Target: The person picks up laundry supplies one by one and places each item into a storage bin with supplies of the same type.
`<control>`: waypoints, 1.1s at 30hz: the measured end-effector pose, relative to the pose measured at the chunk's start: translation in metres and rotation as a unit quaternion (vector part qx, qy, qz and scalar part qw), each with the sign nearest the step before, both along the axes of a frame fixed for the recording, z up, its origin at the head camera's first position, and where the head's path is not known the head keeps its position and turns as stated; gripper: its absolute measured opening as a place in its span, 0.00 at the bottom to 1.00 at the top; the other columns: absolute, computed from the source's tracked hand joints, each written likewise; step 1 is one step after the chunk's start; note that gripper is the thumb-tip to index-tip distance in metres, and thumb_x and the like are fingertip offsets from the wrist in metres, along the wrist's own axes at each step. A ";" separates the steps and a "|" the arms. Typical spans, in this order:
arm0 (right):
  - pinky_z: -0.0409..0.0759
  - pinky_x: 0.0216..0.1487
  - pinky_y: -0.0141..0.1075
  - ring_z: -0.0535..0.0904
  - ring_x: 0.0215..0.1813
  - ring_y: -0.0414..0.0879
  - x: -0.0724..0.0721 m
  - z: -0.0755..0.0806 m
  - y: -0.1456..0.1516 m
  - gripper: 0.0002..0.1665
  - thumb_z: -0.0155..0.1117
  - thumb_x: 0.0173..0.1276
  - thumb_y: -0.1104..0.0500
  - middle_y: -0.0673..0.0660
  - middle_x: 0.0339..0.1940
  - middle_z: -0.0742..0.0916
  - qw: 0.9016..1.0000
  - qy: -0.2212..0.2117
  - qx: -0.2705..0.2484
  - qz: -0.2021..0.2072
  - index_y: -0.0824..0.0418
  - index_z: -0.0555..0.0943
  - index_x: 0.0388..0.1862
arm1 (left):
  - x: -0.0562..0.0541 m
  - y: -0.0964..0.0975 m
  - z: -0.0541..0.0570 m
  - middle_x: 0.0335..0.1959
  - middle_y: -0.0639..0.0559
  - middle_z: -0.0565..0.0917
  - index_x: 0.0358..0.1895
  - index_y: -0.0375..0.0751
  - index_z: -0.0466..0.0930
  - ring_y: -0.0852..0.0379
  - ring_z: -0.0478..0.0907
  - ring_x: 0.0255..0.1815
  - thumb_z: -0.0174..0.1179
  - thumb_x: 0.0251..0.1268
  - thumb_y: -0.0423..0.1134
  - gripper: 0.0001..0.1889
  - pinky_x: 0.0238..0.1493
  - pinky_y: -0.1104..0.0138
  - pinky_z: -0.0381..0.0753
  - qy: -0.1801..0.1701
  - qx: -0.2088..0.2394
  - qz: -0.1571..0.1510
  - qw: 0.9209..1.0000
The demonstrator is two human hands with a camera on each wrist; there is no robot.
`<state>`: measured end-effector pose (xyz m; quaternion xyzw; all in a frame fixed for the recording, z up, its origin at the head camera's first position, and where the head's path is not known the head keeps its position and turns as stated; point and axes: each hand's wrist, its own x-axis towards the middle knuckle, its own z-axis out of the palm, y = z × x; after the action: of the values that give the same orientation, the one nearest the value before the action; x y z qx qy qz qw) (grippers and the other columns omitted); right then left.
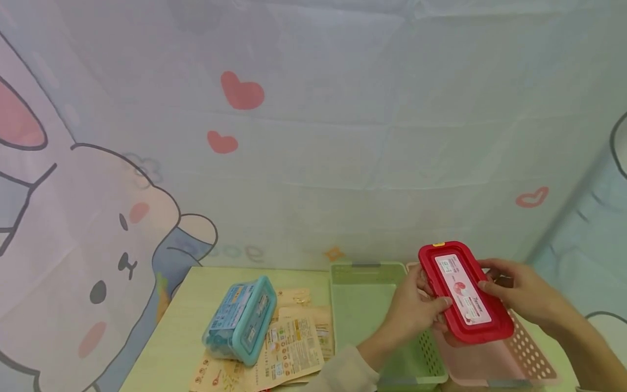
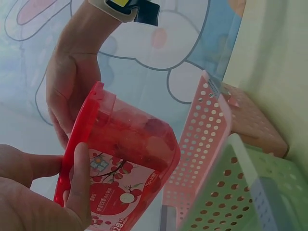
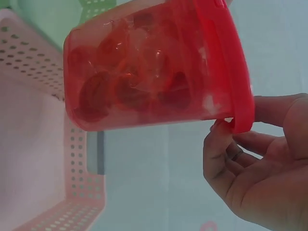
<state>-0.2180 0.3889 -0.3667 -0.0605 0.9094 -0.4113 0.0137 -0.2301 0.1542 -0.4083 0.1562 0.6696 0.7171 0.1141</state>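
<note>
A red lidded plastic box (image 1: 462, 291) with a white label on its lid is held up between both hands, above the baskets. Its clear red body (image 3: 130, 77) shows round red pieces inside in the right wrist view, and a printed label with red berries faces the left wrist view. My left hand (image 1: 409, 307) grips the lid's left rim, thumb on top and fingers beneath. On the opposite rim, my right hand (image 1: 526, 291) pinches the lid edge between thumb and fingers.
Below the box stand a green basket (image 1: 362, 310) and a pink basket (image 1: 531, 348) with perforated walls, side by side. Left of them, a blue lidded box (image 1: 242, 318) lies tilted on several beige printed packets (image 1: 294, 348). A printed curtain (image 1: 313, 163) hangs behind the table.
</note>
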 end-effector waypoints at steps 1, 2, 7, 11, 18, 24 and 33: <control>0.89 0.37 0.41 0.82 0.42 0.50 0.000 -0.001 0.000 0.34 0.64 0.79 0.63 0.64 0.49 0.83 1.000 -0.001 0.012 -0.002 0.80 0.64 0.75 | 0.000 0.002 -0.001 0.37 0.55 0.78 0.70 0.53 0.72 0.58 0.85 0.24 0.71 0.66 0.25 0.33 0.24 0.57 0.88 -0.002 -0.003 0.003 1.000; 0.88 0.36 0.40 0.82 0.42 0.50 0.001 -0.003 0.000 0.34 0.64 0.78 0.64 0.63 0.49 0.83 1.000 0.002 0.023 -0.004 0.80 0.65 0.74 | 0.001 0.003 -0.003 0.37 0.56 0.79 0.69 0.53 0.73 0.57 0.84 0.23 0.71 0.66 0.25 0.32 0.24 0.57 0.88 -0.004 -0.005 0.005 1.000; 0.87 0.35 0.37 0.80 0.42 0.51 0.001 -0.010 -0.001 0.33 0.66 0.76 0.65 0.61 0.45 0.84 0.998 0.013 0.057 -0.004 0.82 0.67 0.72 | 0.002 0.010 -0.010 0.36 0.56 0.79 0.69 0.56 0.72 0.56 0.84 0.20 0.72 0.65 0.25 0.33 0.24 0.57 0.88 -0.017 -0.016 0.018 1.000; 0.86 0.34 0.36 0.79 0.41 0.51 0.002 -0.019 0.000 0.32 0.66 0.76 0.65 0.59 0.42 0.85 0.996 0.025 0.081 -0.012 0.82 0.68 0.71 | 0.002 0.015 -0.017 0.36 0.56 0.79 0.69 0.56 0.70 0.56 0.83 0.20 0.72 0.64 0.24 0.35 0.24 0.56 0.89 -0.025 -0.027 0.016 0.999; 0.84 0.33 0.36 0.80 0.39 0.49 0.003 -0.033 0.001 0.31 0.67 0.75 0.65 0.59 0.41 0.86 0.991 0.047 0.120 -0.039 0.81 0.71 0.69 | 0.002 0.023 -0.029 0.35 0.57 0.81 0.68 0.53 0.70 0.56 0.82 0.18 0.72 0.64 0.23 0.34 0.25 0.58 0.88 -0.029 -0.047 0.012 0.998; 0.86 0.37 0.40 0.81 0.42 0.50 0.002 -0.046 0.002 0.32 0.66 0.75 0.65 0.63 0.44 0.87 0.992 0.026 0.113 -0.056 0.82 0.69 0.71 | 0.002 0.027 -0.037 0.33 0.56 0.79 0.63 0.50 0.71 0.58 0.80 0.19 0.72 0.64 0.24 0.30 0.24 0.62 0.87 -0.026 -0.090 0.021 0.995; 0.87 0.38 0.42 0.80 0.41 0.50 -0.006 -0.071 0.004 0.32 0.66 0.74 0.65 0.63 0.43 0.85 0.992 0.009 0.108 -0.064 0.82 0.69 0.70 | 0.000 0.031 -0.052 0.33 0.53 0.78 0.62 0.47 0.74 0.56 0.81 0.20 0.73 0.62 0.24 0.28 0.25 0.61 0.88 -0.046 -0.113 0.036 0.992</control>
<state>-0.2236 0.3933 -0.4374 -0.0035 0.9506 -0.3102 -0.0142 -0.2299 0.1855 -0.4601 0.0853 0.7454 0.6471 0.1354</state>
